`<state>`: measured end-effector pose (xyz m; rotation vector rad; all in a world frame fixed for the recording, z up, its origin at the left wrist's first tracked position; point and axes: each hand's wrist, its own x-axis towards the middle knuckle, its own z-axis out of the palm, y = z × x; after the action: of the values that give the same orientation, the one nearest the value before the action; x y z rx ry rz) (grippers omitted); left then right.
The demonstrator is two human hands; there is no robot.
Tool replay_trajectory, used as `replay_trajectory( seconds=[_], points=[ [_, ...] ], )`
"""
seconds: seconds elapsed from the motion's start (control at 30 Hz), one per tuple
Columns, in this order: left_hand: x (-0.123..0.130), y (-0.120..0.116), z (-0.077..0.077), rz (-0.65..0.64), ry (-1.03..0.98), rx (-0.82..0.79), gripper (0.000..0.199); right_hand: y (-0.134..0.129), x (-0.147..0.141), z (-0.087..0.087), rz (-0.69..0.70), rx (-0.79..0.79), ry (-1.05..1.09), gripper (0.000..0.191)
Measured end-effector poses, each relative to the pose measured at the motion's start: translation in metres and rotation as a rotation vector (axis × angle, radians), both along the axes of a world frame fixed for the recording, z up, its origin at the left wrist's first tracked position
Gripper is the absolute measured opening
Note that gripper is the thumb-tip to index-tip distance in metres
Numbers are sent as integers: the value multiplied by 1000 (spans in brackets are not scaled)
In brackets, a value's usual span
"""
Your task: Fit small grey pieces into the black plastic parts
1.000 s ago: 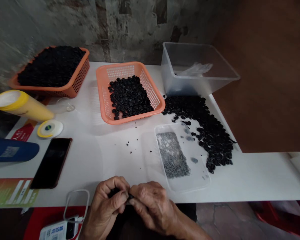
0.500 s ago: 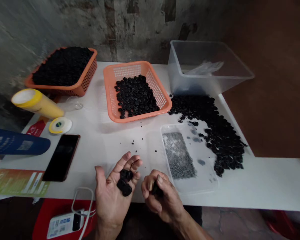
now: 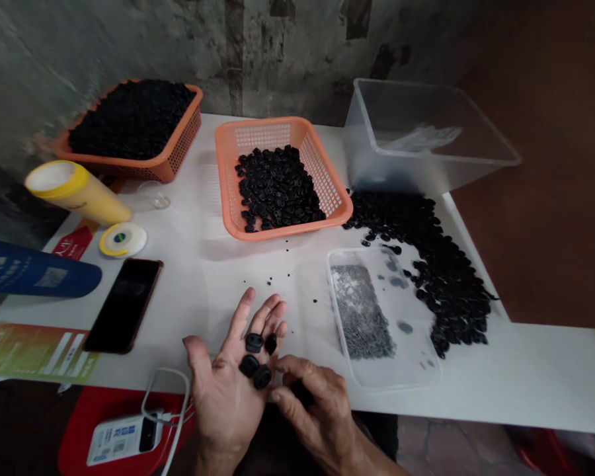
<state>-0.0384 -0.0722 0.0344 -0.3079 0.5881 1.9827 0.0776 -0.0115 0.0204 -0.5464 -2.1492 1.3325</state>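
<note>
My left hand (image 3: 233,390) is turned palm up with its fingers spread, and it holds several small black round pieces (image 3: 262,377) on the palm and finger bases. They look like grooved plastic or rubber buttons. Close beside it, my right hand (image 3: 312,403) is curled, its thumb and index fingertips at the edge of the left palm's pieces. A dark piece (image 3: 303,394) shows within the right hand's curled fingers, partly hidden. Past the hands stands an orange basket (image 3: 228,192) with many similar black pieces (image 3: 282,185) in it.
A shallow clear tray (image 3: 416,370) of small metal pins (image 3: 364,324) lies right, beside a heap of black pieces (image 3: 451,284). Behind stands a clear bin (image 3: 401,158). Leftward are a fuller orange basket (image 3: 178,145), yellow cup (image 3: 79,195), blue bottle (image 3: 34,268) and phone (image 3: 123,307).
My right hand has moved left and slightly down to the left palm, its index finger and thumb now apart. The pieces in the left palm lie more spread out. The view has shifted slightly.
</note>
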Motion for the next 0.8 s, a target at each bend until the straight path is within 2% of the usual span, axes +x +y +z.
replay_trajectory(
  seconds=[0.1, 0.3, 0.57, 0.67, 0.8],
  points=[
    [3, 3, -1, 11, -9, 0, 87, -1, -2, 0, -11, 72, -22, 16],
    [5, 5, -2, -1, -22, -20, 88, -1, -4, 0, -58, 88, -33, 18],
    [9, 15, -4, 5, -85, -74, 90, -9, -5, 8, -20, 203, 29, 15],
    [11, 17, -5, 5, -97, -112, 87, -10, -2, 5, -75, 281, -9, 16],
    [9, 16, -4, 11, -115, -161, 80, 0, -3, -3, -223, 364, -119, 15]
  ],
)
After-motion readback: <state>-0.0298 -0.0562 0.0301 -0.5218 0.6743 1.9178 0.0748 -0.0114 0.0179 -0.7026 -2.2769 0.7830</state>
